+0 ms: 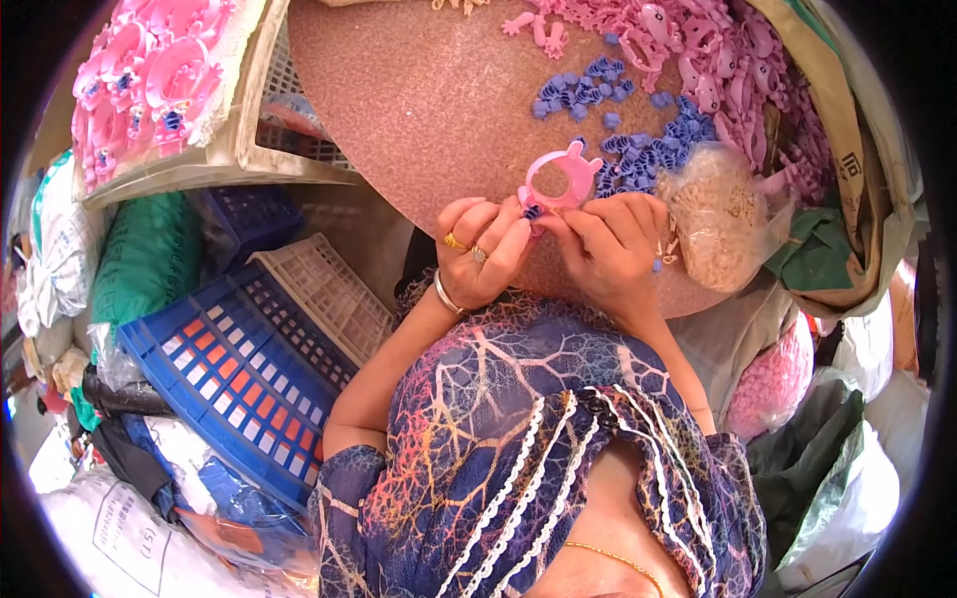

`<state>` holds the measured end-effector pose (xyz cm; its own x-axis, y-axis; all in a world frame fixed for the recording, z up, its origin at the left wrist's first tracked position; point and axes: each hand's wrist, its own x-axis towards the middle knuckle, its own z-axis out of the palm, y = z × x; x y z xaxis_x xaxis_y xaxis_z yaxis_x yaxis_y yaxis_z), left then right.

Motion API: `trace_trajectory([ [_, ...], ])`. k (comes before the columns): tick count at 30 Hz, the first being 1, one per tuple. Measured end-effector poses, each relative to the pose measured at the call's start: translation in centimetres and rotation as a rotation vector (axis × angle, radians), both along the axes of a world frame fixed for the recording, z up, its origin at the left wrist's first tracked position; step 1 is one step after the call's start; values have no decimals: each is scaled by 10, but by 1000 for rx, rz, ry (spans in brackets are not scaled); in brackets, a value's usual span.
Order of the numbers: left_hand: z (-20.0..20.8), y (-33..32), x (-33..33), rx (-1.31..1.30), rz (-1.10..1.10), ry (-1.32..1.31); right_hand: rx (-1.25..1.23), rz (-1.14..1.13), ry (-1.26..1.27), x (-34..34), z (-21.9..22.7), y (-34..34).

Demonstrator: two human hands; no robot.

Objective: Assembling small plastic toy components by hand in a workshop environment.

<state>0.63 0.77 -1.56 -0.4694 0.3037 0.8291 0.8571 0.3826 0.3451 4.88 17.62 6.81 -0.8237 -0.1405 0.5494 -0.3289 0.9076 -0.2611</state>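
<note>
Close to the table's near edge, a pink plastic ring-shaped piece [559, 173] with two ear-like knobs is held between both hands. My left hand [480, 251], with its fingers closed, pinches the lower left of it by a small dark blue plastic part [532, 212]. My right hand [616, 247] is closed too, thumb and index finger pressed at the lower right of the same pink piece. Fingertips cover how the blue part sits on it. Just beyond my right hand lies a pile of small blue plastic parts [648, 154].
A clear bag of tiny beige pieces [720, 214] rests right of my right hand on the brown round table [399, 90]. Pink parts [713, 60] heap at the far right. A pale crate [224, 164] at left carries similar pink pieces. A blue basket [234, 369] stands below.
</note>
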Motion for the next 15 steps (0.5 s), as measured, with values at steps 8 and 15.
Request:
trace_trajectory([
  [8,-2,3,1,59,32,-12,20,31,24,6,-2,-2],
  [15,-4,0,2,26,23,15,32,48,29,3,-9,-4],
])
